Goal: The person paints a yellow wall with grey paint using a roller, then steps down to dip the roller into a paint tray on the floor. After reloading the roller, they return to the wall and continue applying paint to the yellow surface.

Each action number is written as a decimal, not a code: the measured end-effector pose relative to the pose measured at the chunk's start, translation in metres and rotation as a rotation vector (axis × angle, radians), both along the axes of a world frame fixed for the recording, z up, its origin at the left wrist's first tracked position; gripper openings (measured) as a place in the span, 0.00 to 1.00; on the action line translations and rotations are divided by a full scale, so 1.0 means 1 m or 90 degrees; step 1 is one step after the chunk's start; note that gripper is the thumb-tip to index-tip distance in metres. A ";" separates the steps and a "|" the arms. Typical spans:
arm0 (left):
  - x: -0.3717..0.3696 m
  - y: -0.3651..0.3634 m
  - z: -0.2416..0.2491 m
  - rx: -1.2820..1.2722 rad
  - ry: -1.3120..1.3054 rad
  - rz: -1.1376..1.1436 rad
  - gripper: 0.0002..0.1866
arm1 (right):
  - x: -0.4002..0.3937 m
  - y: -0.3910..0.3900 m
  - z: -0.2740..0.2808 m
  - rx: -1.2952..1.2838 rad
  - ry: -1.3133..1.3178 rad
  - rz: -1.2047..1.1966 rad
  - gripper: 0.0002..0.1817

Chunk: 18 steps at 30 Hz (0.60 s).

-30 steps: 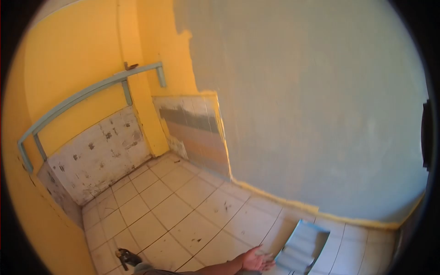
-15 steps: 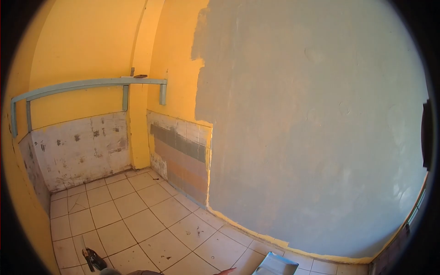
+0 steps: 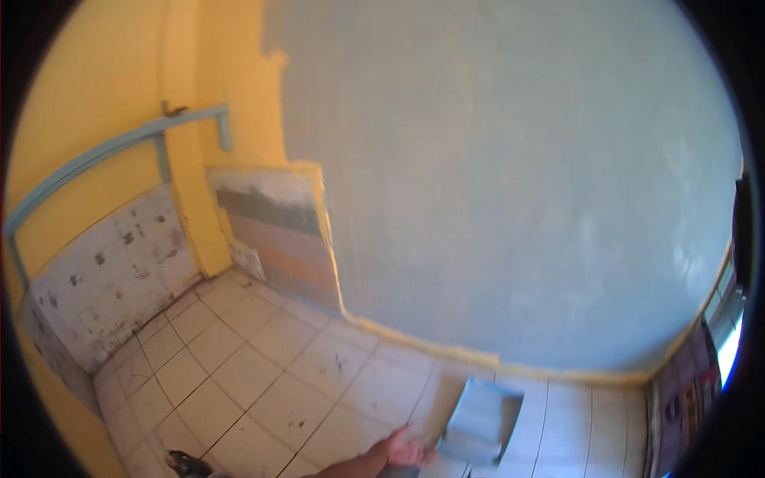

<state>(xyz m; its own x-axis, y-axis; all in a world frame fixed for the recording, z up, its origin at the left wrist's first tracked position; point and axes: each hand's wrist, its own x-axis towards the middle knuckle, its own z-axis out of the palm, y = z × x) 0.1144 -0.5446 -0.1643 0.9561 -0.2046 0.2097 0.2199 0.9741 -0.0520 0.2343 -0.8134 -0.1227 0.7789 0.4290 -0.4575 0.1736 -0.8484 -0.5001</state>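
At the bottom centre, my left hand (image 3: 406, 448) reaches in from the lower left on a bare forearm. Its pinkish palm side shows, blurred, with the fingers apart and nothing visible between them. Just right of the fingertips, a pale blue-grey paint tray (image 3: 476, 422) lies on the tiled floor. A grey shape at the lower edge beside the hand is too cut off to identify. My right hand is out of view.
A grey-painted wall (image 3: 494, 199) meets yellow wall (image 3: 239, 80) on the left. A blue-grey rail frame (image 3: 103, 151) stands over stained lower panels. Striped tiles (image 3: 279, 235) cover the low corner. A dark object (image 3: 189, 464) is at the lower left.
The view has shifted, so the tray appears higher and more fully. More of my left hand and forearm now shows beside it.
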 end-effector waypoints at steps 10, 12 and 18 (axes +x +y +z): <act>-0.004 -0.010 0.054 -0.077 0.264 0.074 0.49 | 0.076 0.061 -0.038 0.019 -0.068 -0.045 0.39; -0.003 -0.010 0.059 -0.041 0.306 0.093 0.50 | 0.083 0.071 -0.021 -0.022 -0.037 -0.066 0.33; -0.001 -0.012 0.078 0.043 0.373 0.099 0.53 | 0.046 0.027 -0.022 -0.008 -0.030 -0.053 0.30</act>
